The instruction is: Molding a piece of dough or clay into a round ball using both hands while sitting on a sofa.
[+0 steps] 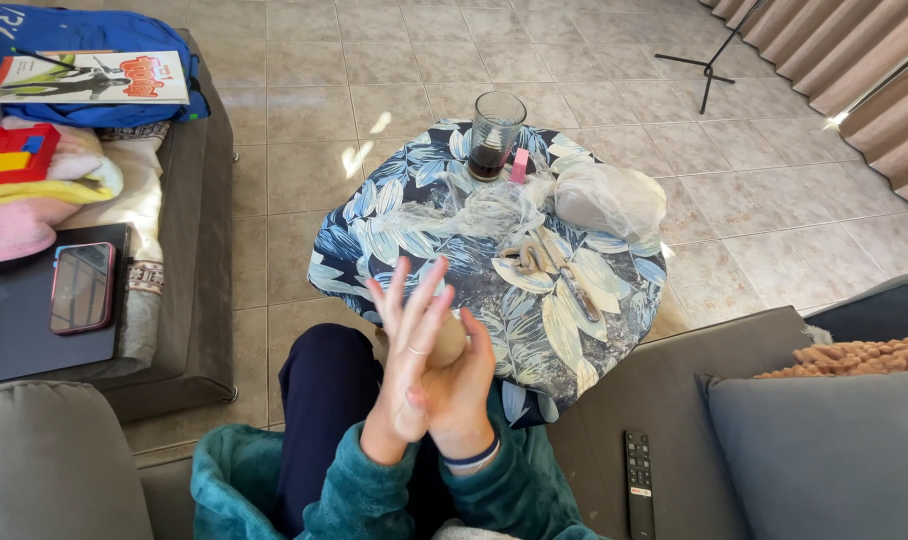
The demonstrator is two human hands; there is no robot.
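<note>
Head view: both hands, left (406, 340) and right (461, 390), press flat-palmed around a tan dough ball (448, 342) between them.

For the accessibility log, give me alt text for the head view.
Left hand and right hand press a beige clay ball between the palms, above a small table with a blue leaf-print cloth holding a dark drink glass, plastic wrap and clay strips.

1. A home living room: grey sofa (674, 420) with a cushion (824, 450) and a TV remote (639, 485) lying on it.
2. Tiled floor (394, 80) and long curtains (854, 60).
3. A small bench under a leaf-print cloth (394, 230) carries a drinking glass (494, 135).
4. A phone (81, 287), magazine (94, 78) and blankets (34, 190) lie on a second seat.
</note>
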